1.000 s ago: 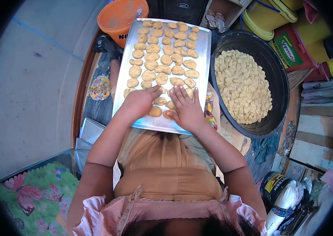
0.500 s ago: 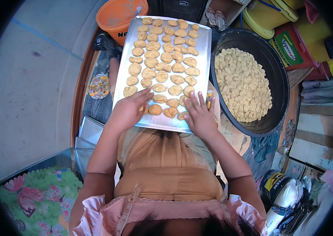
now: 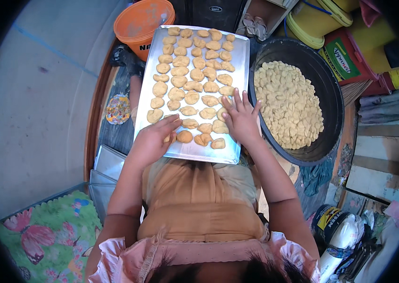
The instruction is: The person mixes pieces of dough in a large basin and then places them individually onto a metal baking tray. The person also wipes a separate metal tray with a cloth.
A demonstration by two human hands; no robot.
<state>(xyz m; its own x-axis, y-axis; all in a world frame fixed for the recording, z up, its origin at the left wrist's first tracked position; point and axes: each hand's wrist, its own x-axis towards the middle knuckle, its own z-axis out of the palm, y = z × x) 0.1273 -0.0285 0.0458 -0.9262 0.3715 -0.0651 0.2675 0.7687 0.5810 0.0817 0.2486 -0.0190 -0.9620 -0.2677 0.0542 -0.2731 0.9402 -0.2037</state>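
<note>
A silver baking tray [image 3: 154, 153] rests across my lap, covered with rows of flattened tan dough pieces [image 3: 191, 97]. Over the tray's near left corner, my left hand [image 3: 154, 137] is open, its fingers lying together across dough there and the thumb held apart. Those fingers partly hide the pieces under them. My right hand [image 3: 242, 118] is open at the right edge, with fingers spread and fingertips on or just over the outermost dough pieces. Right of the tray stands a large black tub [image 3: 298, 159] with a heap of small pale dough lumps [image 3: 290, 104].
An orange bucket [image 3: 135, 30] stands beyond the tray's far left corner. Yellow tubs [image 3: 319, 19] and a red box [image 3: 345, 61] are stacked beyond the black tub. Metal sheets [image 3: 107, 165] lie left of my lap, near a green butterfly-patterned cloth [image 3: 53, 236].
My right hand has moved farther up the tray's right edge, its fingers more widely spread. My left hand stays near the left corner. The tray appears slightly lower in view.
</note>
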